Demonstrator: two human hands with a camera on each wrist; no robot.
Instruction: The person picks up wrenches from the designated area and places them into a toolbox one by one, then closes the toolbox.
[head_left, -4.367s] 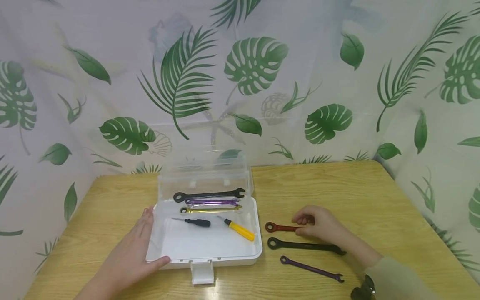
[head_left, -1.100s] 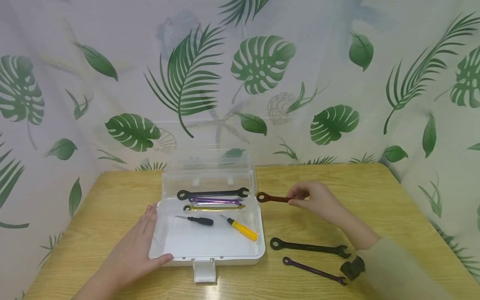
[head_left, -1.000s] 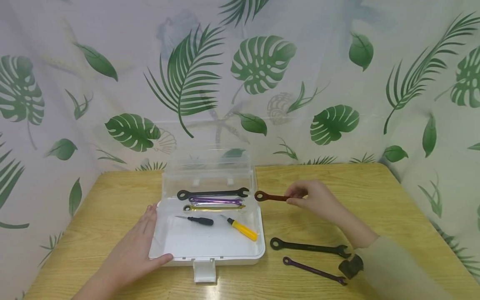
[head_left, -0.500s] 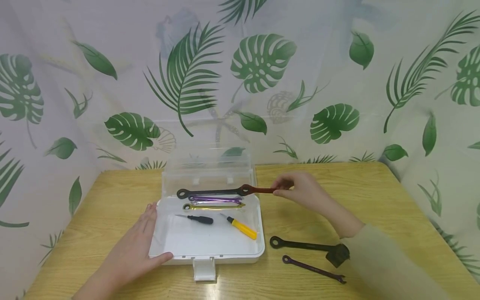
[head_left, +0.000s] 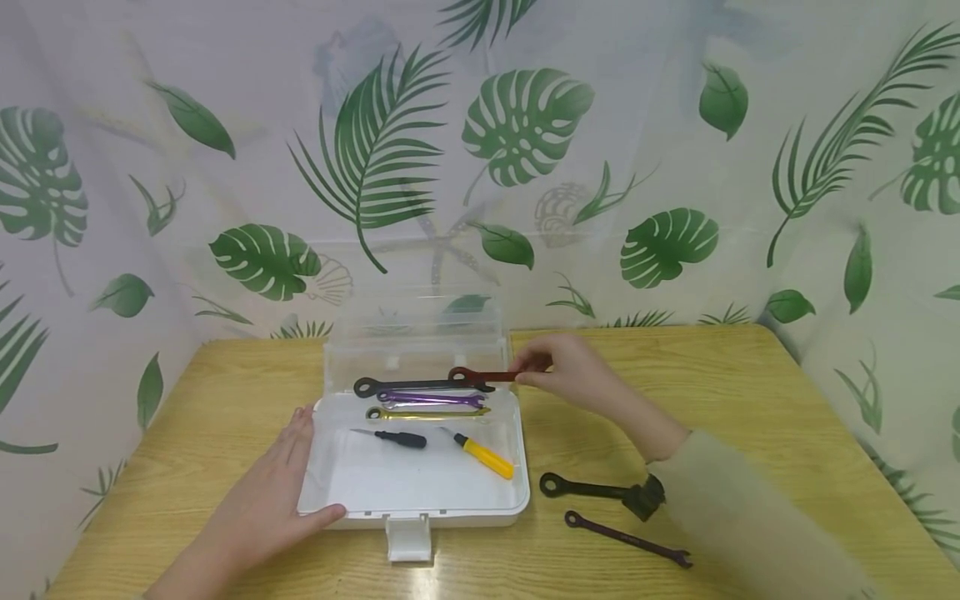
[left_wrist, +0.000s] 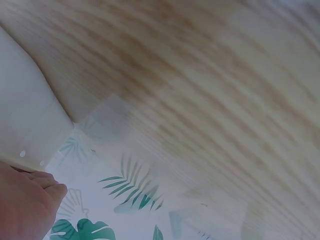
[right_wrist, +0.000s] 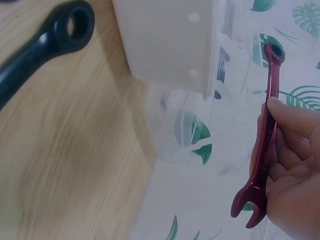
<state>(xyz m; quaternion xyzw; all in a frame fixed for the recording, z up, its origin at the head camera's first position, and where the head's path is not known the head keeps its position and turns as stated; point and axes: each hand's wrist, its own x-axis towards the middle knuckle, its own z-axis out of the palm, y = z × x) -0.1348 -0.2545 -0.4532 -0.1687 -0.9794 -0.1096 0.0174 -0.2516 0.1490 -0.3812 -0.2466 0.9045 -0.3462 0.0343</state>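
Observation:
My right hand point(head_left: 573, 375) pinches a red combination wrench point(head_left: 491, 377) between thumb and fingers, gripping its shank. In the right wrist view the open end of the red wrench point(right_wrist: 255, 187) points down past the palm. Its ring end overlaps a black wrench point(head_left: 412, 386) in the white toolbox point(head_left: 375, 492) in the head view. Below that black wrench in the box lie a purple wrench point(head_left: 435, 400), a gold wrench point(head_left: 427, 414), a black-handled pointed tool point(head_left: 405, 440) and a yellow-handled knife point(head_left: 487, 460). My left hand point(head_left: 262, 492) rests against the box's left side, thumb on the front rim.
The clear lid point(head_left: 416, 333) stands raised behind the box, and a white latch point(head_left: 408, 540) hangs at its front. Right of the box, on the wooden table point(head_left: 750, 375), lie another black wrench point(head_left: 588, 488), partly covered by a wrist device, and a dark purple wrench point(head_left: 630, 540).
The red wrench has been lifted off the table and carried up and left, its ring end now over the box's back right. My left hand has kept its place on the box.

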